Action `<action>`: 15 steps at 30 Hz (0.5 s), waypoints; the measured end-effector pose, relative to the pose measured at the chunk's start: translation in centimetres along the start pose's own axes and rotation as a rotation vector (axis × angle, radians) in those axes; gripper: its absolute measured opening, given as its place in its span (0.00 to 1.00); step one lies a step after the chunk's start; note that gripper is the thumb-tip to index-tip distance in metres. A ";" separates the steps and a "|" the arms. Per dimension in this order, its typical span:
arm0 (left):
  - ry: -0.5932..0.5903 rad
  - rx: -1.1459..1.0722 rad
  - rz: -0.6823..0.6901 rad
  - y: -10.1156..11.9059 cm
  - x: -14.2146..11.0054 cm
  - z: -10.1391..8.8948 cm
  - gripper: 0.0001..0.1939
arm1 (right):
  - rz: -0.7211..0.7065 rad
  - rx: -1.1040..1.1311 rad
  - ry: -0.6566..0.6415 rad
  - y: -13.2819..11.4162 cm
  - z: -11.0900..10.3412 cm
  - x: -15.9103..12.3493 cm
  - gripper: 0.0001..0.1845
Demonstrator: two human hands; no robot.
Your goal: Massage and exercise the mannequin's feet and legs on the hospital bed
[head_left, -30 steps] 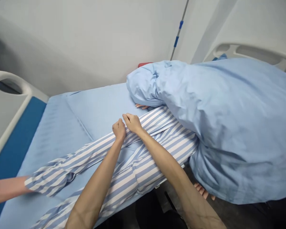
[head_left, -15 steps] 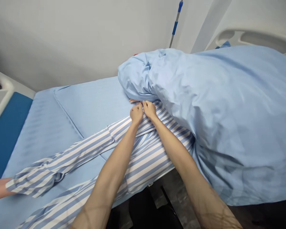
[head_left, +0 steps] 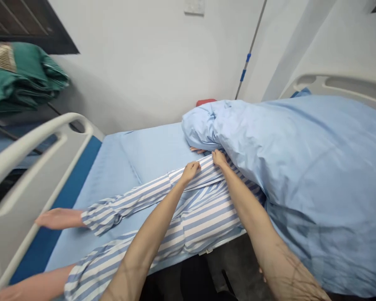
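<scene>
Smooth, pale wall [head_left: 138, 71] rises behind the blue quilt [head_left: 319, 167], a bulky, softly creased mound of cloth. From the head camera, striped trousers [head_left: 209, 223] run out from under the quilt toward the footboard [head_left: 58, 171], moulded and rounded, the thin cloth puckering at the cuffs around bare feet [head_left: 60, 218]. My right hand [head_left: 218, 158] is right at the quilt's edge, fingers bent down over the far trouser leg; my left hand [head_left: 191, 170] is just farther from the quilt, curled nearly closed along that same leg. Both sets of fingertips are hidden, so I cannot tell whether either pinches a fold. Flat, light-blue sheet [head_left: 150, 150] stretches away from the quilt.
</scene>
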State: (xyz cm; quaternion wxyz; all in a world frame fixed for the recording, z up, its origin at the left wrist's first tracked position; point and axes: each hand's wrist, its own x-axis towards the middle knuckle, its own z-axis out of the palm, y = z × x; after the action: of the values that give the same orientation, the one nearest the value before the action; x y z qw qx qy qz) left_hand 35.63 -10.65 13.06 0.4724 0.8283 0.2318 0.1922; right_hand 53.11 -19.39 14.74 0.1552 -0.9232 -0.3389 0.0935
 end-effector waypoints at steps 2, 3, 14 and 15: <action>0.072 0.013 -0.046 -1.4 -4.0 -3.4 0.24 | 0.005 -0.031 -0.027 -1.0 -0.8 -1.3 0.18; 0.126 0.032 -0.099 -2.3 -6.2 -5.3 0.24 | 0.009 -0.048 -0.034 -1.5 -1.1 -2.1 0.18; 0.586 0.125 -0.343 -10.2 -19.5 -23.4 0.22 | -0.269 -0.058 -0.119 -17.4 4.6 -13.9 0.17; 0.610 0.134 -0.337 -10.5 -19.4 -23.6 0.21 | -0.339 -0.038 -0.147 -20.2 6.1 -15.3 0.18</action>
State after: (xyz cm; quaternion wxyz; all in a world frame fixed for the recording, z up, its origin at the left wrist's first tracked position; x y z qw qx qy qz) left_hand 4.92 -0.59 13.25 0.3509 0.7121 0.5079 0.3345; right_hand 27.82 -13.44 17.17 0.1264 -0.8462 -0.5019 0.1266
